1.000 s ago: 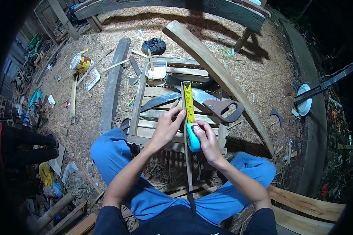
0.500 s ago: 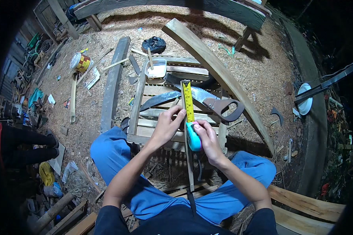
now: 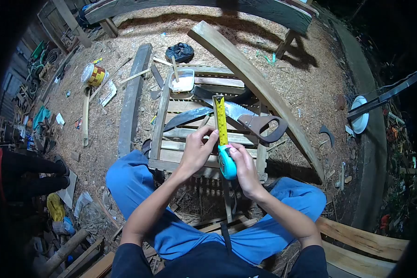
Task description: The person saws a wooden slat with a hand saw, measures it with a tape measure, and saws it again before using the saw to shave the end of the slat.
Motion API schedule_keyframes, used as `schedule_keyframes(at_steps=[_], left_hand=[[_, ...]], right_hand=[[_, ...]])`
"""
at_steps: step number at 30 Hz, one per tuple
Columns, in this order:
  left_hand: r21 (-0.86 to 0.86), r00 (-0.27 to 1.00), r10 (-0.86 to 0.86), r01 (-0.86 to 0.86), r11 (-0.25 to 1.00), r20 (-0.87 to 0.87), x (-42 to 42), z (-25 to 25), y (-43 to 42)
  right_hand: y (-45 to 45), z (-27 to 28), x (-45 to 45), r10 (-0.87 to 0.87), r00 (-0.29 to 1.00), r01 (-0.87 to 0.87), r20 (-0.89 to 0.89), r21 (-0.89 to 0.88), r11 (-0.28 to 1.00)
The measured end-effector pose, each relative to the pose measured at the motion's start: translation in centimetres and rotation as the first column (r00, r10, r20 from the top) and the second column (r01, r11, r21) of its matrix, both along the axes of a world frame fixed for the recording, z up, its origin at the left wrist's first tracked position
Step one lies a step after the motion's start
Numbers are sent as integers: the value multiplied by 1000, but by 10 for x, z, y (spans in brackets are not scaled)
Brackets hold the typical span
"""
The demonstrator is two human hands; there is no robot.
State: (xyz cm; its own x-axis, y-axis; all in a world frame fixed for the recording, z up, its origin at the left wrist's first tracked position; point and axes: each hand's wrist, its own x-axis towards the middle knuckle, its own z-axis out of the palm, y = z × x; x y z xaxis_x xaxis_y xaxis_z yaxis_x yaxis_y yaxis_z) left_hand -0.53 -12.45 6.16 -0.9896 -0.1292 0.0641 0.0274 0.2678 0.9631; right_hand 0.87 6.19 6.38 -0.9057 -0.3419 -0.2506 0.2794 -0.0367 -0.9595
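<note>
My right hand [image 3: 245,169] is closed around a turquoise and pink tape measure [image 3: 227,162]. Its yellow blade [image 3: 221,120] is pulled out a short way and points away from me. A thin wooden strip [image 3: 227,199] runs lengthwise under the tape, its lower part between my legs. My left hand [image 3: 199,150] pinches the strip's edge beside the tape; its fingertips are partly hidden. A short brownish stick shows just above those fingers. Beyond the hands, a handsaw [image 3: 259,125] and a curved dark blade [image 3: 187,118] lie on a slatted wooden frame [image 3: 160,132].
A long curved beam [image 3: 259,88] leans across the frame's right side. On the frame's far left corner stands a white tub [image 3: 184,82]. Nearby are a black plastic bag [image 3: 180,53], a dark plank [image 3: 134,102] and a bucket [image 3: 93,75]. Another person's legs [image 3: 37,173] show at left.
The tape measure has tilted slightly and its case has shifted a little left, with the strip's lower end swinging slightly right. Both hands keep their holds.
</note>
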Motion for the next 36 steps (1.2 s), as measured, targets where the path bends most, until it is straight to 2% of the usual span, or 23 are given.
schedule_keyframes(at_steps=[5, 7, 11, 13, 15, 19, 22, 25, 27, 28, 36], left_hand=[[-47, 1000, 17, -18, 999, -21, 0, -5, -1], [-26, 1000, -28, 28, 999, 8, 0, -5, -2], [3, 1000, -31, 31, 1000, 4, -1, -10, -1], [26, 998, 5, -7, 1000, 65, -2, -10, 0], [49, 998, -13, 10, 999, 65, -2, -8, -1], [102, 995, 9, -19, 995, 96, 0, 7, 1], [119, 999, 33, -33, 992, 9, -5, -2, 2], [110, 999, 51, -52, 993, 15, -4, -7, 4], [155, 998, 54, -56, 986, 21, -5, -11, 5], [200, 998, 58, -62, 978, 26, -5, -13, 5], [210, 996, 84, -87, 974, 24, -7, -18, 5]], right_hand=[[-1, 0, 2, 3, 998, 2, -63, 67, 998], [-1, 1, 3, -6, 997, 13, -80, 88, 996], [-2, -5, 2, -13, 997, 18, -76, 65, 998], [-3, -2, 2, -23, 996, 27, -86, 52, 998], [-2, 5, 3, 50, 998, -48, -42, 59, 997], [-2, -1, 4, 63, 997, -61, -37, 38, 997], [-4, -8, 9, -5, 999, 7, -47, 34, 999], [-3, -14, 10, 1, 1000, -1, -7, 62, 998], [-3, -13, 12, -1, 998, 8, -61, 118, 993], [-4, -14, 12, -1, 998, 8, -62, 118, 993], [-4, -11, 14, 7, 998, -1, -55, 111, 994]])
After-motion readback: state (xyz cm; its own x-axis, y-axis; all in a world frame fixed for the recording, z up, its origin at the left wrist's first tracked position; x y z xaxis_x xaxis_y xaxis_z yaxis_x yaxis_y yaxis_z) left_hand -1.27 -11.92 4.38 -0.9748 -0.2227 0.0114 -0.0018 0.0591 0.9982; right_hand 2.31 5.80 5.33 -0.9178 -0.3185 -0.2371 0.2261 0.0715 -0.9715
